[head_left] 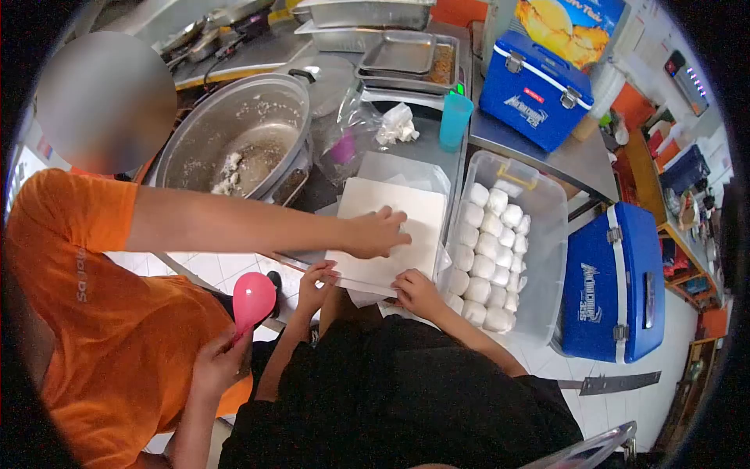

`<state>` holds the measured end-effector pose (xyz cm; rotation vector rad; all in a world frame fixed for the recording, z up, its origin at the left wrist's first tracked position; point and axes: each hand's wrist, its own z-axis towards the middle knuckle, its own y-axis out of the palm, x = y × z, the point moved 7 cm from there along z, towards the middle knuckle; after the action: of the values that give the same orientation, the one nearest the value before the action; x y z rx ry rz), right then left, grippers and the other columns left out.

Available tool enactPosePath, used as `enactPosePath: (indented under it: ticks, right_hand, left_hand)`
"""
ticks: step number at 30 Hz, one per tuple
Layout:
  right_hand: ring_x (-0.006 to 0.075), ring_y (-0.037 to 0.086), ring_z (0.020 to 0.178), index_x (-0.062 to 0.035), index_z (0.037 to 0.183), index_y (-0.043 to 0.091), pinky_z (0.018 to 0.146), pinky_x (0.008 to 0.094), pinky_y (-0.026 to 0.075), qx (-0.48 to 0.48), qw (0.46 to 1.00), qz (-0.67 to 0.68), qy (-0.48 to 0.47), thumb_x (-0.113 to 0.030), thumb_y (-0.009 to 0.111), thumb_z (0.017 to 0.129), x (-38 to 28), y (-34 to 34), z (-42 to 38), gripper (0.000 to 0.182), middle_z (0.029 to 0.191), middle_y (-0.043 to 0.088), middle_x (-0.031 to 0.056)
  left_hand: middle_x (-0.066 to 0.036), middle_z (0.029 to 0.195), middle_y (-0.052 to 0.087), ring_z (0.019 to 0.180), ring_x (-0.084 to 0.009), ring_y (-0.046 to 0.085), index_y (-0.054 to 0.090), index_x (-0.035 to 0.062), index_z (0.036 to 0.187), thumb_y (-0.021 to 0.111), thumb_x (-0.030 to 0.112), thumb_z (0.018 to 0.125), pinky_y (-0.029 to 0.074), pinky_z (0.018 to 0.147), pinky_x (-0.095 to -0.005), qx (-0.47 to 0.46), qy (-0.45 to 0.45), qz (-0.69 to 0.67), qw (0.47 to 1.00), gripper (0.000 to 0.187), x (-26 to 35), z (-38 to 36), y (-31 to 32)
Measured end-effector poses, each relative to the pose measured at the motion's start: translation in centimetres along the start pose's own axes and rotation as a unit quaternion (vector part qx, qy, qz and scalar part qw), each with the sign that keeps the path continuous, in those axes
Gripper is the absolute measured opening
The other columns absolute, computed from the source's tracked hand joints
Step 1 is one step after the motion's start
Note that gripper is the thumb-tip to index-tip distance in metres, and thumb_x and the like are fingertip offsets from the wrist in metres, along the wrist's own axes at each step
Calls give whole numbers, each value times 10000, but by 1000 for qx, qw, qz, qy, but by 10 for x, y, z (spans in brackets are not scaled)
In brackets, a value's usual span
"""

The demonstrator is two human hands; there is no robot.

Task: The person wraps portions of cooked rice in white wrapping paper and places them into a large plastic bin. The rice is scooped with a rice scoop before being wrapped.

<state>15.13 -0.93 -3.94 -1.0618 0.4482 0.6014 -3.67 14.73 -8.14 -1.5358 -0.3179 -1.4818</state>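
A stack of white paper sheets (426, 207) lies on the metal counter in front of me. My left hand (316, 285) is at its near left corner, fingers pinched on the edge. At the near right edge, my right hand (416, 293) has its fingers closed on the sheets. A co-worker in an orange shirt (133, 313) reaches in from the left, one hand (376, 233) resting on top of the stack and the other holding a pink scoop (255, 298).
Right of the stack is a clear plastic bin (547, 258) with several white wrapped bundles (486, 245). A large metal pot (234, 141) stands at the back left. Further items are a turquoise cup (455, 122), metal trays (398, 53) and blue coolers (535, 90).
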Motion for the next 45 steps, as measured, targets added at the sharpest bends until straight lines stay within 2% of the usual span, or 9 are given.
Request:
enactPosePath:
  ticks: [13,15,20,23,26,28,32,37,45]
  right_hand:
    - [258,578,743,-45,905,624,654,328,462,113,989,-5,95,-75,601,773,13,-53,49,137,804,604,113]
    - [246,599,744,-33,924,611,648,327,469,126,982,24,139,-97,624,766,34,-60,63,170,838,616,136]
    - [287,576,643,-39,950,582,611,348,457,108,952,59,279,-193,687,714,95,-46,59,301,687,588,154]
    - [290,543,626,-39,955,575,604,362,443,132,934,40,330,-214,702,697,101,-56,43,336,665,556,139]
    - [297,514,695,-50,961,573,645,371,427,149,925,-26,349,-233,712,680,89,-69,20,363,716,523,134]
    - [302,478,829,-62,915,591,721,375,405,127,941,-104,295,-246,718,666,70,-74,2,334,856,497,137]
    - [293,479,845,-44,873,602,724,368,406,44,940,-97,324,-207,697,688,57,-64,-18,265,868,497,130]
    - [231,524,819,-15,865,583,723,312,403,171,921,208,280,-174,584,790,85,-48,-21,176,832,522,103]
    - [208,531,698,-57,1062,485,650,312,422,228,917,51,324,-178,608,787,148,-76,84,324,767,567,115]
  left_hand:
    - [-91,820,638,725,-232,599,645,38,840,617,121,776,453,674,-326,125,95,66,985,108,60,64,-19]
    - [-78,715,618,621,-182,569,639,32,848,602,140,799,441,598,-305,81,-84,-48,992,124,29,89,-9]
    - [-97,586,565,541,-192,541,605,-29,813,598,205,810,437,550,-313,35,-98,95,990,234,8,120,16]
    - [-128,764,594,704,-250,568,582,-7,932,582,186,804,440,653,-354,-3,-123,133,984,232,5,116,25]
    - [-125,1065,543,967,-283,510,507,49,1103,558,160,794,377,797,-435,144,50,304,940,333,48,94,12]
    - [-116,1305,376,1193,-276,350,400,69,1230,529,165,795,267,931,-493,-1,114,314,943,464,69,76,37]
    - [-135,1359,316,1265,-276,280,380,35,1257,495,234,822,192,997,-524,-155,219,303,914,493,111,54,87]
    - [-122,1409,225,1316,-253,185,323,43,1309,444,315,849,107,1027,-542,-191,157,337,908,548,104,55,101]
    - [-123,1353,303,1262,-277,272,381,44,1251,510,239,805,142,1016,-550,-205,180,316,909,503,116,70,95]
